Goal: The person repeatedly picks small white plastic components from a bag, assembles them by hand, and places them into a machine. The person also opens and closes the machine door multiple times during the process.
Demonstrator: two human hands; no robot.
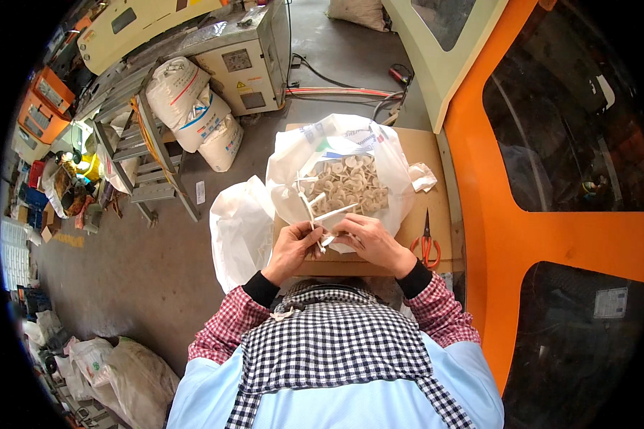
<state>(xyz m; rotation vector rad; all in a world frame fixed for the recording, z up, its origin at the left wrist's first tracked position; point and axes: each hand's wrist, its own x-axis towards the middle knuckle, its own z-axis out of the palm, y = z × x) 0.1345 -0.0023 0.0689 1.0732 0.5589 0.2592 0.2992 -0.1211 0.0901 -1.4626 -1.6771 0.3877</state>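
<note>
My left hand (292, 249) is closed on a branched off-white plastic sprue (309, 206), pinching it near its lower end. The fingers of my right hand (372, 242) are closed at the same sprue, gripping its near side. Just beyond both hands, an open white plastic bag (285, 163) holds many small, round off-white plastic parts (347, 182). Orange-handled scissors (426, 247) lie to the right of my right hand with the blades pointing away. Exactly which piece my right fingertips pinch is partly hidden.
A cardboard-covered work surface (426, 146) carries the bag. Another white bag (240, 225) hangs at its left. An orange machine (479, 236) closes in the right side. A metal step ladder (152, 171) and stacked sacks (197, 114) stand far left; cables (336, 89) cross the floor ahead.
</note>
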